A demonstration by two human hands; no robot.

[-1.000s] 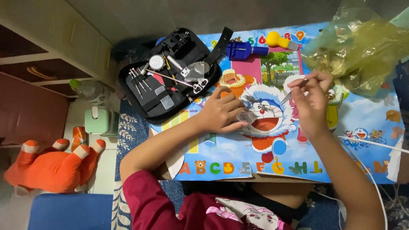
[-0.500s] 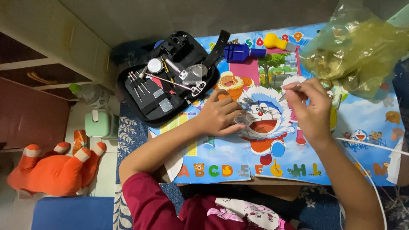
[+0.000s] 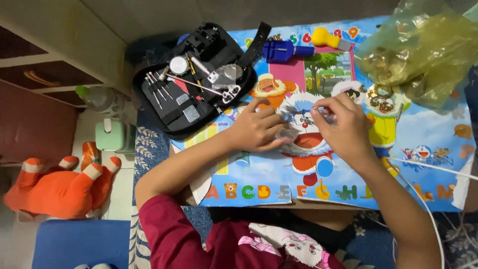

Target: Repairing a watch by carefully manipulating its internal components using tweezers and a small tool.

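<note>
Both hands meet over the middle of the tabletop [image 3: 428, 149], which is covered by a bright cartoon mat with letters along its near edge. The left hand [image 3: 259, 130] lies palm down with the fingers curled, pressing on a small pale object [image 3: 288, 133] that peeks out from under the fingertips. The right hand [image 3: 343, 127] is just beside it, thumb and forefinger pinched together on something tiny near the cartoon face; what is pinched is too small to make out. The pale object sits between the 2 hands, touching the left one; whether the right one touches it cannot be told.

Left of the hands, at the tabletop's far corner, an open black tool case [image 3: 191, 82] holds thin metal rods, tweezers and 2 round silvery pieces. Beyond the hands lie a blue tool [image 3: 281, 50] and a yellow-handled tool [image 3: 326, 37]. A crumpled yellowish plastic bag [image 3: 423, 50] sits at the far right, its contents blurred by the film and its edge cut off by the frame. A white cable [image 3: 433, 167] runs off the right side. On the floor to the left rest an orange plush toy [image 3: 57, 187] and a small green device [image 3: 109, 134].
</note>
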